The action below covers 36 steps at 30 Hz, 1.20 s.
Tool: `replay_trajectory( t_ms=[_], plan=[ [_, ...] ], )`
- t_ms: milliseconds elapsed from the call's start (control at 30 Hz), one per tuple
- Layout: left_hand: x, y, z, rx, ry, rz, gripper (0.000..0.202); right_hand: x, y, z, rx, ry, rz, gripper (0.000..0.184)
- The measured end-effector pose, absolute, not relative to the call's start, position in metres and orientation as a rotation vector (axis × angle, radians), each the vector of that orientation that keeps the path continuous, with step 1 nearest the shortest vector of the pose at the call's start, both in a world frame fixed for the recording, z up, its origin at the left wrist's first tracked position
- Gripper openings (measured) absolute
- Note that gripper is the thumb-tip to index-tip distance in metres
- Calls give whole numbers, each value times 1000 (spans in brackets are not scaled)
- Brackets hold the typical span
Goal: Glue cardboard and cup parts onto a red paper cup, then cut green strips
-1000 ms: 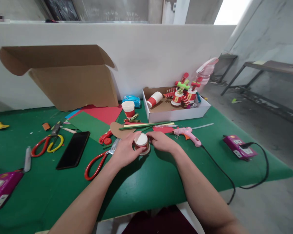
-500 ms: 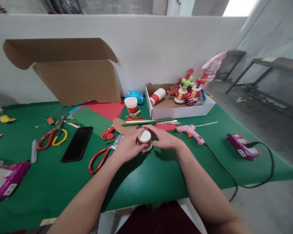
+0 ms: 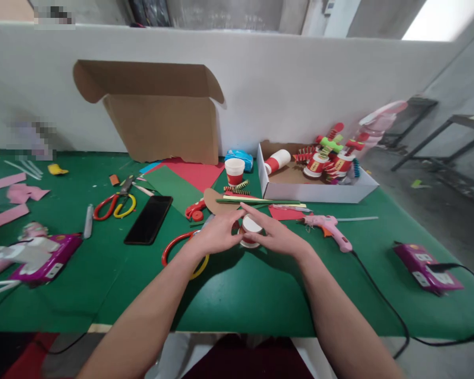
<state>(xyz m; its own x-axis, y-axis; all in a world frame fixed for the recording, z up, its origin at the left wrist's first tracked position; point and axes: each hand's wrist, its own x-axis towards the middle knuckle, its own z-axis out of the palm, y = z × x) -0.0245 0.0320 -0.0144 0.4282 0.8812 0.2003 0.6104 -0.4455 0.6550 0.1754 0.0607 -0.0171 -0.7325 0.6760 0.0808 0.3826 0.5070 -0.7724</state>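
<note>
Green table (image 3: 245, 300); left hand (image 3: 219, 232) and right hand (image 3: 278, 231) curve round a cup (image 3: 252, 223), grip unclear; labels (image 3: 318, 162) illegible.

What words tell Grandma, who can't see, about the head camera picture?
A person's left hand and right hand curve around a small red-and-white cup on a green table. A pink glue gun lies to their right, in front of an open white cardboard box.

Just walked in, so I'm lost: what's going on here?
A person's left hand and right hand curve around a red-and-white cup on the green tabletop; whether they grip it is unclear. Farther back are another cup and a white box holding decorated cups. A pink glue gun lies to the right, a black phone to the left.
</note>
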Motion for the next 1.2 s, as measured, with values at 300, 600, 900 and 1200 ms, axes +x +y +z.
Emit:
replay_trajectory(
  t_ms=[300,600,900,1200],
  plan=[
    [-46,33,-1,2224,1205,1192,29,174,62,-15,-950,-2445,976,60],
    [-41,38,-21,2138,1382,698,44,171,60,-12,-1199,-2362,995,51],
    [-18,31,-26,2114,1312,645,76,170,62,-18,-1040,-2303,985,36],
    [-1,29,-35,2100,1409,760,46,178,62,-14,-1077,-2259,1097,50]
  ],
)
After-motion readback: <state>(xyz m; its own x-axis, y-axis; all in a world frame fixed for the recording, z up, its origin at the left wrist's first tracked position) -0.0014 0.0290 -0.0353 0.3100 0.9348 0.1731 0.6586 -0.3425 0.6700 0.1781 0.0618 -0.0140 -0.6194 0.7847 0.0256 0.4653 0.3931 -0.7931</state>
